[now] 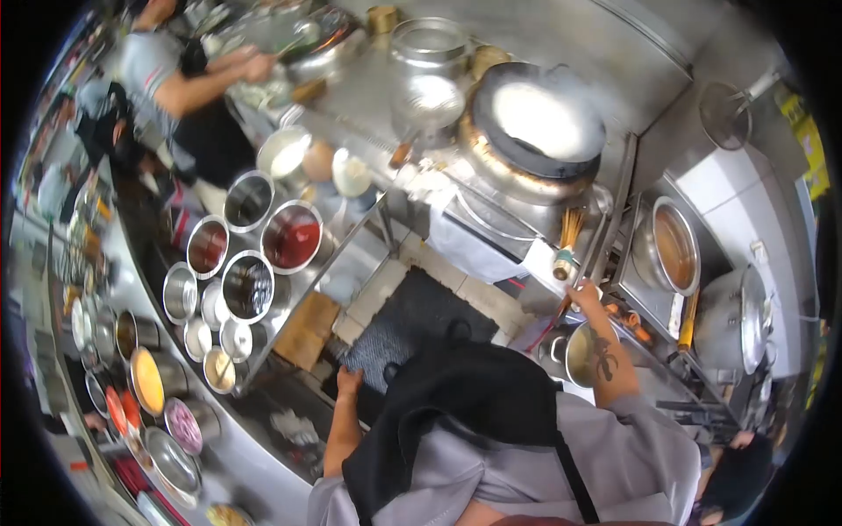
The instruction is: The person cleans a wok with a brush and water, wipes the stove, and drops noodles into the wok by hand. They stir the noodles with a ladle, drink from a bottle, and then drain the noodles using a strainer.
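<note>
My right hand is closed beside the range's front corner, just below a bamboo wok brush with a green binding. Whatever is in its fingers is too small and blurred to make out. A large wok sits on the burner ahead, its inside bright white and steam rising from it. My left hand hangs low by my side, over the dark floor mat. Its fingers are loosely curled, and nothing shows in them. A steel pot with pale contents stands beside my right forearm.
Metal bowls of sauce, including a red one, crowd the left counter. Behind them a co-worker reaches over another wok. At right are a pan of brown liquid, a big lidded pot and a hanging strainer.
</note>
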{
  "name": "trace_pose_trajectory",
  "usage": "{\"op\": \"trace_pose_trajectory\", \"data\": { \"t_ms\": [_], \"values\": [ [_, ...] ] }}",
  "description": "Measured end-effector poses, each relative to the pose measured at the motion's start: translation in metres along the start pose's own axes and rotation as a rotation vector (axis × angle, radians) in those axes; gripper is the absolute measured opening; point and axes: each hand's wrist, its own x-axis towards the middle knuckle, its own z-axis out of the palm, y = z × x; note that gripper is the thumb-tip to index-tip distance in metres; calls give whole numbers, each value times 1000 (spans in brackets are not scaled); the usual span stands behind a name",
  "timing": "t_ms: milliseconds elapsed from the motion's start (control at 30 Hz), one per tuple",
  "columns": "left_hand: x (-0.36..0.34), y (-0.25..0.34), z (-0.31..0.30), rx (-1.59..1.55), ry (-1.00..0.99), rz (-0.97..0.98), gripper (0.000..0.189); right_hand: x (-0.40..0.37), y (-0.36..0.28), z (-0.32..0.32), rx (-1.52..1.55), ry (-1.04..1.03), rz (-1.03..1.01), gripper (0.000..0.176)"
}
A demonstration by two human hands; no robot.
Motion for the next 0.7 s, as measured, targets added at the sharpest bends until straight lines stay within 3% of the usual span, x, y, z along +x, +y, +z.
{"op": "trace_pose_trajectory", "data": {
  "t_ms": [67,100,133,167,200,233,300,367,400,433,500,533,633,700],
  "values": [
    [14,63,9,87,-93,169,70,-17,-10,4,-13,101,-140,52],
    [33,79,16,231,-109,330,69,-22,-12,8,26,170,-142,50],
    [34,108,22,244,-105,345,69,-23,-14,11,62,238,-148,49],
    [28,147,31,274,-81,429,67,-31,-26,2,104,155,-62,54],
    [21,186,41,302,-58,511,65,-24,-14,15,186,236,-119,52],
    [19,218,52,309,-56,524,65,-18,-5,25,167,306,-147,45],
    [16,274,73,178,-172,728,59,-11,5,25,153,387,-146,38],
    [9,327,90,181,-176,858,58,-3,4,3,611,136,264,22],
    [4,353,97,165,-162,967,56,-8,-1,-14,645,231,175,13],
    [-6,381,101,164,-174,980,56,-11,-6,-32,657,225,157,13],
    [-20,435,103,133,-134,1206,60,-13,-8,-55,620,227,83,13],
    [-14,451,108,130,-139,1215,60,-16,-17,-65,623,238,86,13],
    [7,498,118,255,-46,1328,67,-18,-45,-91,789,287,-178,14],
    [22,520,125,337,-27,1296,69,-10,-76,-117,826,232,-159,16]
  ]
}}
